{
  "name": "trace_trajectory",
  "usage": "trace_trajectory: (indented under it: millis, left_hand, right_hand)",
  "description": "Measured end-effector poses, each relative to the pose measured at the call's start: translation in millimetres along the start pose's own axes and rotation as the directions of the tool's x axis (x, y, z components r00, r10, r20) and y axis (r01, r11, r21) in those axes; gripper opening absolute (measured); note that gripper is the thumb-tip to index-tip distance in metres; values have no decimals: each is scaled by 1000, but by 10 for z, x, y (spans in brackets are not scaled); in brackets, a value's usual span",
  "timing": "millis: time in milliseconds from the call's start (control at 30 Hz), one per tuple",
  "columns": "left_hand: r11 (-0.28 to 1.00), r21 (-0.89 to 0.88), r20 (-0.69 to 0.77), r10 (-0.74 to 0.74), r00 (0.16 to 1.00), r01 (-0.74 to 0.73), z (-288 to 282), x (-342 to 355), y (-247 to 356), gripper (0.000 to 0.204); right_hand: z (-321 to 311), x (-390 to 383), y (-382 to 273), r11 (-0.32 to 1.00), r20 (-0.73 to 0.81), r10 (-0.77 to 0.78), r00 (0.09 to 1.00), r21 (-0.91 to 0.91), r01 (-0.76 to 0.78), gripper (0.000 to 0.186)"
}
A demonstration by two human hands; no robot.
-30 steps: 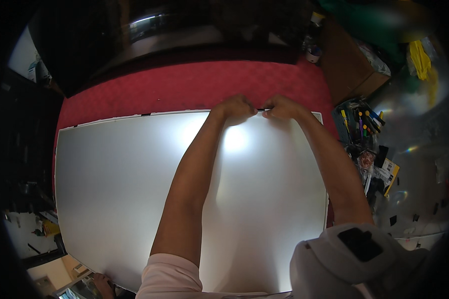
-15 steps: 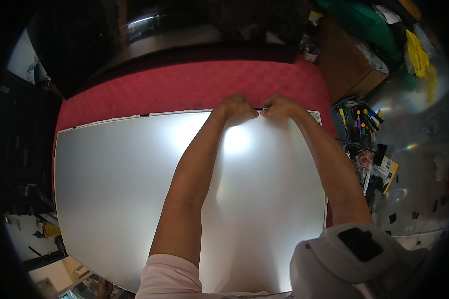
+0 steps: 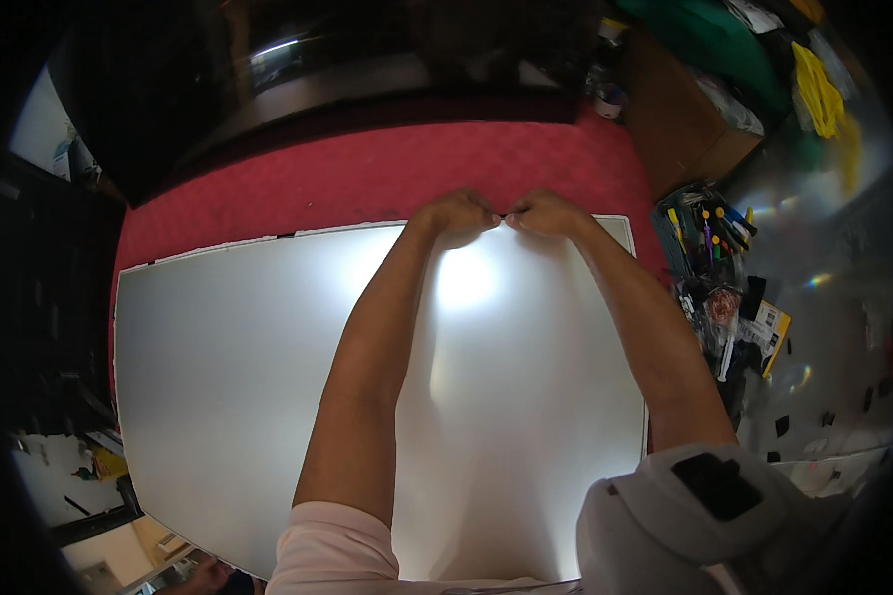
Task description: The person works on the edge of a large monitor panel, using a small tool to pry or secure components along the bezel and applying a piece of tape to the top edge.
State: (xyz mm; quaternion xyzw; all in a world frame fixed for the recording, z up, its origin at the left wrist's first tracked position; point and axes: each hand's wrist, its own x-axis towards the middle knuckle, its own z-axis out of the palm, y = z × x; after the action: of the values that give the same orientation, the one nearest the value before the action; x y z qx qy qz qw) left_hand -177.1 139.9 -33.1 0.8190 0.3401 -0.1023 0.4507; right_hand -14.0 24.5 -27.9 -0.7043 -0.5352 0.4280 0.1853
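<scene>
A large white, glossy panel [image 3: 248,387] lies flat in front of me, with a bright reflection on its surface. Both arms stretch across it to its far edge. There my left hand [image 3: 456,215] is closed on the rim, thumb on top and fingers curled over the edge. Close beside it on the right, my right hand [image 3: 546,215] grips the same edge in the same way. The thumb tips almost meet, and a small dark bit shows at the rim between them. The undersides of the fingers are hidden.
Red padded cloth [image 3: 367,164] lies beneath the panel. Beyond it stands a large dark glossy screen [image 3: 367,59]. At right are a cardboard box [image 3: 685,119], a tool basket [image 3: 704,233] and scattered small parts. Another person's hand [image 3: 206,575] shows at lower left.
Both hands have shifted slightly left along the far edge, and the thumbs have come closer together. My view has moved a little; the panel looks otherwise unchanged.
</scene>
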Motion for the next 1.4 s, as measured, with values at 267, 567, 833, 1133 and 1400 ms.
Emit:
trace_trajectory:
  millis: [267, 567, 833, 1133, 1400]
  left_hand:
    - [1000, -14, -10, -7, 1000, 7, -24, -76, 6, 38]
    - [996, -64, -8, 55, 998, -56, -24, -69, -98, 36]
    - [988, -117, 46, 110, 993, -104, -56, 72, -269, 39]
    - [994, -97, 131, 65, 989, -52, -94, 106, -225, 47]
    - [998, -63, 24, 22, 999, -20, -77, 27, -184, 34]
  right_hand:
    - [23, 50, 90, 998, 42, -57, 997, 9, 56, 29]
    - [193, -23, 84, 980, -172, -147, 974, 109, 167, 22]
    - [129, -227, -297, 963, -222, -222, 949, -200, 178, 16]
    - [185, -161, -167, 728, -171, -552, 816, -576, 372, 10]
    - [105, -136, -268, 892, -147, -385, 911, -312, 327, 9]
